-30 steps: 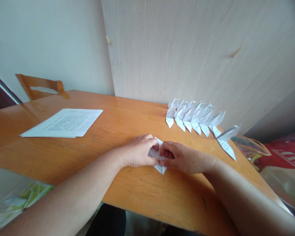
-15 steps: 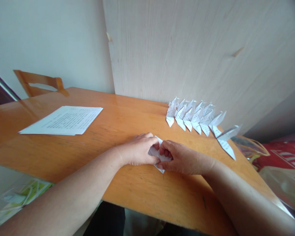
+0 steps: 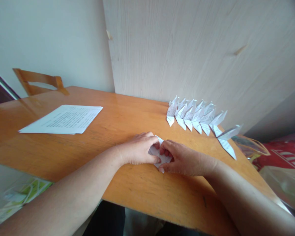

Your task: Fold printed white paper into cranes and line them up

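Observation:
A small folded piece of white printed paper lies on the orange wooden table, pinched between both hands. My left hand is closed on its left side, fingertips and thumb pressing it. From the right, my right hand is closed on it too, thumb pressing down over its lower tip. Most of the paper is hidden under the fingers. Behind the hands, a row of several finished folded paper pieces stands along the pale wood board.
A stack of printed sheets lies at the table's left. A wooden chair back stands behind the far left corner. A pale wood board leans behind the table. Red and clear plastic bags sit off the right edge.
My right thumb has slid down over the paper's lower tip, flattening it, so less of the paper shows. Both hands stay in place.

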Motion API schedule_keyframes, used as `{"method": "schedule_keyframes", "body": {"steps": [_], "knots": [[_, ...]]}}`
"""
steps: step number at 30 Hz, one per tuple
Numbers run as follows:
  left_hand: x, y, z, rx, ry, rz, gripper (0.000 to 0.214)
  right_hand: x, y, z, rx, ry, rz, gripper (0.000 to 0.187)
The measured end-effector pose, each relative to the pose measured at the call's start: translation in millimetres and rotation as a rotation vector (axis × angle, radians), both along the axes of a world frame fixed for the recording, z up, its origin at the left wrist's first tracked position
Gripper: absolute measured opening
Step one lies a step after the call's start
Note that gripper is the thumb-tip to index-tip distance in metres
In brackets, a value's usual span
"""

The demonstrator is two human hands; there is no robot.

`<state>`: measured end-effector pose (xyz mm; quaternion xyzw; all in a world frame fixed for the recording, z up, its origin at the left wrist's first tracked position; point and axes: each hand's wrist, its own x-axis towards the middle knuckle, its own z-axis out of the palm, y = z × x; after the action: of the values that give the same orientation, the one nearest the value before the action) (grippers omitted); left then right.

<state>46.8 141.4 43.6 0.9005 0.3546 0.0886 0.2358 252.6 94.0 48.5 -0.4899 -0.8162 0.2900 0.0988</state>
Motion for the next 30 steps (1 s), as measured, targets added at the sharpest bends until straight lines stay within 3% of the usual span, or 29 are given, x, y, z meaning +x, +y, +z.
{"method": "schedule_keyframes", "body": {"steps": [10,17,30], "knots": [[-1.5,0.9,-2.0,-0.005,-0.002,-0.007,0.032,7.0,-3.6,7.3,-0.086,0.008,0.041,0.05],[-2.0,0.0,1.7,-0.03,0.008,-0.009,0.032,3.9,-3.8,1.7,-0.051,0.043,-0.002,0.025],[2.5,-6.1,2.6,0.027,0.049,0.045,0.051,3.5,-3.4,3.4,-0.019,0.037,0.002,0.03]]}}
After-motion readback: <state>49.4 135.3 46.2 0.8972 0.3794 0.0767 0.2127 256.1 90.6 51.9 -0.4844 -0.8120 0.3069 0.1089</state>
